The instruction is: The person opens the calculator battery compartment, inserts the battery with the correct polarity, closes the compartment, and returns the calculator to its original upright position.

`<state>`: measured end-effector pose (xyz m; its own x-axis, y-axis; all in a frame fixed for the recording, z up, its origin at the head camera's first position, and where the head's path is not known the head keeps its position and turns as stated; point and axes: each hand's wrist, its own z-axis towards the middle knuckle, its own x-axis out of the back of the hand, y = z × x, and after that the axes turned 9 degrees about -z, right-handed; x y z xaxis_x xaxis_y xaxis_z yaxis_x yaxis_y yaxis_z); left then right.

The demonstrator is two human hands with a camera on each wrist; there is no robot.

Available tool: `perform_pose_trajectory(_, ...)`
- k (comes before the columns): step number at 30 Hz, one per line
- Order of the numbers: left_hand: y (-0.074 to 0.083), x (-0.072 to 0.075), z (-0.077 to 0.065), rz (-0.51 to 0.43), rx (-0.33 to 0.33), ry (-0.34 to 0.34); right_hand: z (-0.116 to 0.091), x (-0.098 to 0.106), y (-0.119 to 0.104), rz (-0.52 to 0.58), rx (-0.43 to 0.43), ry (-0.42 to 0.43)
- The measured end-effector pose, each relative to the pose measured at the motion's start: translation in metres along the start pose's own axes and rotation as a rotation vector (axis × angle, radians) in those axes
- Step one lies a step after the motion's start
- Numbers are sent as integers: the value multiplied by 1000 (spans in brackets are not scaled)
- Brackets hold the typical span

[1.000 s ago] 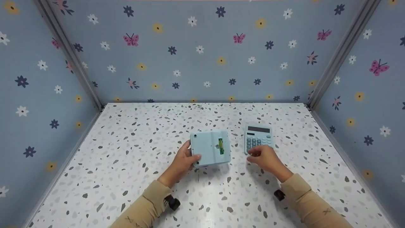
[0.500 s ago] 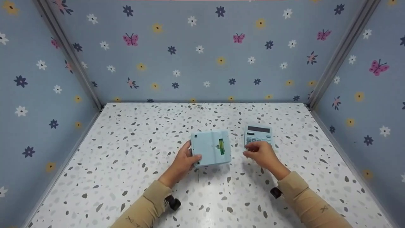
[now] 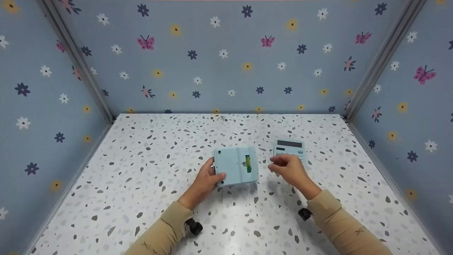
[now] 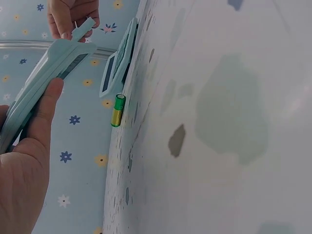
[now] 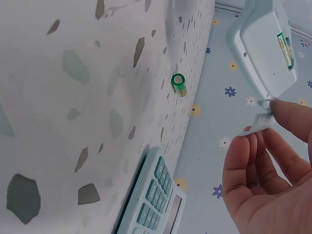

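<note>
Left hand: gripping a light-blue calculator by its left side, thumb over the back near the corner, fingers on the underside. Calculator is off the worktop, back up, tilted a bit; in the left wrist view its face points down. Right hand: pinching a thin light-blue cover between thumb and curled fingertips, a narrow tab sticking out; head view has it apart from the held calculator, just right of it. Writing: key legends are too small to trust, nothing readable on the calculator back; batteries are banded green and yellow, any print on them too blurred. Containers: battery slot on the back, near the right edge, is uncovered, with one green-and-yellow battery lying lengthwise in it. Dark round spots at two left corners of the back. Below the held calculator, a loose battery lies on the worktop, apart from either hand. Second calculator, same light blue, sits flat, face up, screen at the far end, keys partly hidden behind the right hand in the head view. Further out: tan sleeves with small X-shaped marks, a black device under each wrist, speckled white worktop, blue walls printed with flowers and butterflies.
</note>
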<state>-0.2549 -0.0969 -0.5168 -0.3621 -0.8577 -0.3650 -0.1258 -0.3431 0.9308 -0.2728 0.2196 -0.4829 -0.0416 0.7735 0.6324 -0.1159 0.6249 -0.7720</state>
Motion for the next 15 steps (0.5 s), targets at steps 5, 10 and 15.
perform_pose_trajectory(5, 0, 0, 0, -3, -3, -8, 1, -2, -6, 31, -11, 3)
perform_pose_trajectory(10, 0, -1, -1, 4, -9, -2, 1, -3, -12, 71, -34, 8)
perform_pose_trajectory(15, -3, 1, 0, 13, -7, -6, 2, -6, -16, 149, -55, 4)
